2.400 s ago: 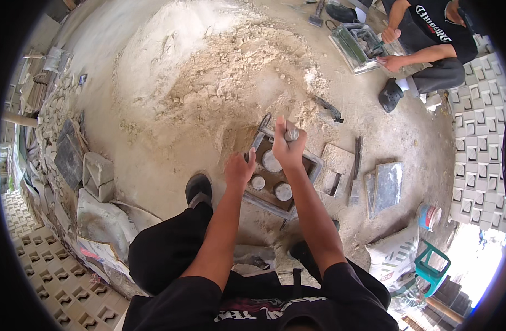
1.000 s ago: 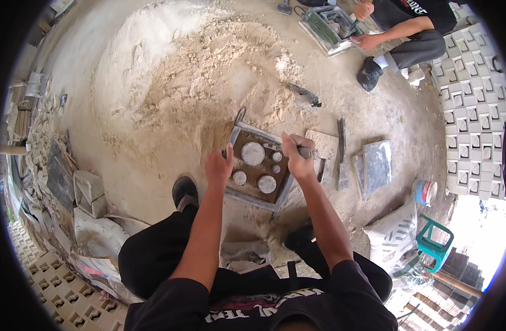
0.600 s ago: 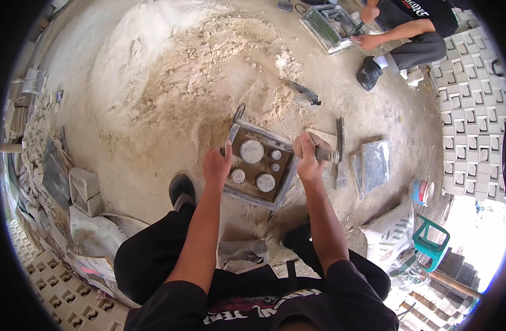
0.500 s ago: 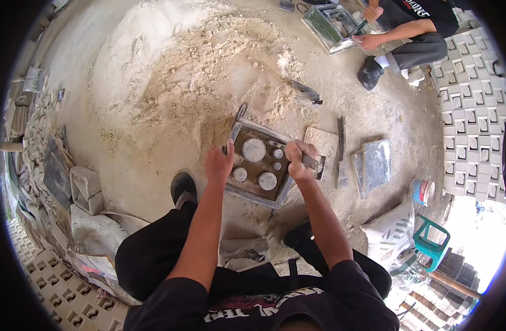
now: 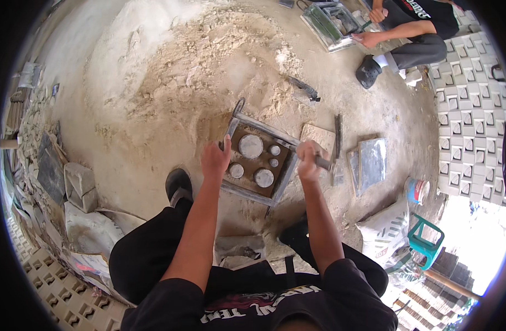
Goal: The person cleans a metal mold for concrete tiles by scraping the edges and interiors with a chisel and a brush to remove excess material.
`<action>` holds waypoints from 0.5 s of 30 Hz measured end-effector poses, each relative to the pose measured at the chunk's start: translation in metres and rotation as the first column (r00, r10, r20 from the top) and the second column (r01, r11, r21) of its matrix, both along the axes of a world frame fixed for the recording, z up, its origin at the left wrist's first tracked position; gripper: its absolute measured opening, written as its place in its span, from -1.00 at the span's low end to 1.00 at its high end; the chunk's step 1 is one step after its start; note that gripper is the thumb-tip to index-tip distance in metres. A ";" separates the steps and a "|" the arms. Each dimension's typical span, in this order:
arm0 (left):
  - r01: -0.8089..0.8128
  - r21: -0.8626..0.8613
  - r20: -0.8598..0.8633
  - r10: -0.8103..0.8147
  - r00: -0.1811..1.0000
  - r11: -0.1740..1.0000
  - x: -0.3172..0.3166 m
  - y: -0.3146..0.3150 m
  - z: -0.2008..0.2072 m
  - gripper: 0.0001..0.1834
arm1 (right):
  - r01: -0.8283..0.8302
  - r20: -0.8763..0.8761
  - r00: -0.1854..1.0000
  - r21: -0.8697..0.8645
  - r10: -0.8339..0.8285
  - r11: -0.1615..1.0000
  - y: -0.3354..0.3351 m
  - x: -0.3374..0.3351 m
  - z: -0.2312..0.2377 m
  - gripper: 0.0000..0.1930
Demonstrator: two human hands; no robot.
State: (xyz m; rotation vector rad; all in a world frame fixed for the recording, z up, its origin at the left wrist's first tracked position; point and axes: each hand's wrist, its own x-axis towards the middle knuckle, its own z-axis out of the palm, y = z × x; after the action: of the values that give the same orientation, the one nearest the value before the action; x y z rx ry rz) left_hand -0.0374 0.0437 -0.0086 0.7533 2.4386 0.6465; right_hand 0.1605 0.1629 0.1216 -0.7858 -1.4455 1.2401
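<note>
A rectangular grey mould frame (image 5: 253, 194) lies tilted on the ground between my feet. Packed sandy material fills it, with several round pale discs of different sizes showing, the largest disc (image 5: 251, 146) at the upper left. My left hand (image 5: 215, 159) is closed on the frame's left side, thumb along its edge. Just off the right side, my right hand (image 5: 310, 160) is closed round a short tool with a blunt grey-brown end (image 5: 323, 163); blur and my fingers hide its kind.
A sandy powder heap (image 5: 209, 66) spreads beyond the frame. To the right lie a flat board (image 5: 317, 138), a dark bar (image 5: 338, 137) and grey plates (image 5: 373, 160). A co-worker's hand (image 5: 366, 38) is at another mould (image 5: 330, 27). A white sack (image 5: 382, 231) and green stool (image 5: 425, 243) stand lower right.
My right hand has moved a little right, away from the frame's right edge, with the tool. My left hand stays on the frame. The whole view has shifted slightly.
</note>
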 end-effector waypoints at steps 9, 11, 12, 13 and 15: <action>0.021 -0.039 -0.009 -0.022 1.000 0.999 0.000 -0.001 0.007 -0.32 | 0.071 0.147 0.985 0.140 -0.092 0.988 -0.009 -0.017 -0.017 -0.57; 0.017 -0.077 0.013 -0.016 1.000 0.997 -0.002 0.001 0.008 -0.31 | 0.110 0.059 0.992 -0.037 -0.108 0.993 -0.008 -0.026 -0.020 -0.57; 0.009 -0.066 -0.009 -0.010 1.000 0.998 -0.001 -0.005 0.006 -0.31 | 0.123 -0.066 0.989 -0.110 -0.131 0.986 -0.013 -0.034 -0.005 -0.58; 0.002 -0.055 -0.031 -0.004 1.000 0.998 0.003 -0.006 0.005 -0.30 | 0.105 -0.115 0.987 -0.093 -0.115 0.990 -0.013 -0.035 0.010 -0.58; 0.006 -0.039 -0.029 -0.007 1.000 0.999 -0.001 -0.004 0.006 -0.30 | 0.046 -0.135 0.990 -0.008 -0.046 0.999 -0.010 -0.030 0.007 -0.55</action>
State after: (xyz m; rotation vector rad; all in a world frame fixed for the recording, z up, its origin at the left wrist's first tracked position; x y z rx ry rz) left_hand -0.0380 0.0397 -0.0029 0.7602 2.4667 0.5882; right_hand 0.1309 0.1527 0.1282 -0.7201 -1.3085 1.2380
